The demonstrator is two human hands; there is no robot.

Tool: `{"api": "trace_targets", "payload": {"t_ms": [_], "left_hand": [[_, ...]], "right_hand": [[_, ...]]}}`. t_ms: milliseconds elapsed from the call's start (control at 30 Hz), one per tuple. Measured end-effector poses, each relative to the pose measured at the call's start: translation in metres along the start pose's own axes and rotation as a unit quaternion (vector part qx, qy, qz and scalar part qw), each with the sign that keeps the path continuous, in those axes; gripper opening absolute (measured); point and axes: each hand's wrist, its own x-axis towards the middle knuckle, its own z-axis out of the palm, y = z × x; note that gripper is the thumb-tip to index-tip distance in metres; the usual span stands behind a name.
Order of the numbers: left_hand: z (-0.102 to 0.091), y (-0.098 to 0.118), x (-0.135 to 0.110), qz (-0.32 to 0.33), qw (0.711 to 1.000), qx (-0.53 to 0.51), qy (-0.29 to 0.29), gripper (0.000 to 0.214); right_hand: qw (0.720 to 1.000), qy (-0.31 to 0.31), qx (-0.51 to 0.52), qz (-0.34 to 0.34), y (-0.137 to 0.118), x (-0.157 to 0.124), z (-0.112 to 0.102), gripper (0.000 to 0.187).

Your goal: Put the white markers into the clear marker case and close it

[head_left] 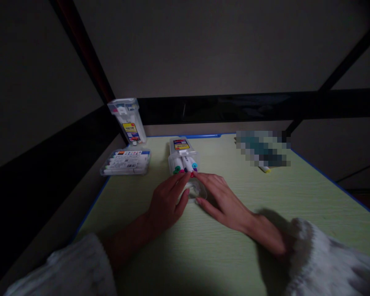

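A clear plastic marker case [179, 144] lies on its back at the middle of the table, its open end facing me. White markers [188, 163] with green, pink, red, blue and purple ends show at that opening. My left hand [169, 200] and my right hand [223, 201] meet in front of it, fingers stretched out and fingertips against the marker ends. Both thumbs stand apart from the fingers, lower down. Between the hands the clear lid [202, 192] of the case is partly hidden. Neither hand is wrapped round anything.
Back left stands an upright clear case [130, 123] of markers. Before it lies a flat clear case [126, 163] of markers. A pixelated item [262, 150] lies at the right, a yellow-ended marker [265, 169] beside it. The pale green table [228, 263] has a blue edge.
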Motion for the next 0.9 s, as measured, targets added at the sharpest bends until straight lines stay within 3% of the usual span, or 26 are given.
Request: {"api": "trace_targets", "payload": {"t_ms": [900], "left_hand": [[0.0043, 0.0000, 0.0028, -0.023, 0.998, 0.017, -0.063, 0.054]], "right_hand": [[0.999, 0.001, 0.032, 0.034, -0.0019, 0.0067, 0.0029, 0.056]]}}
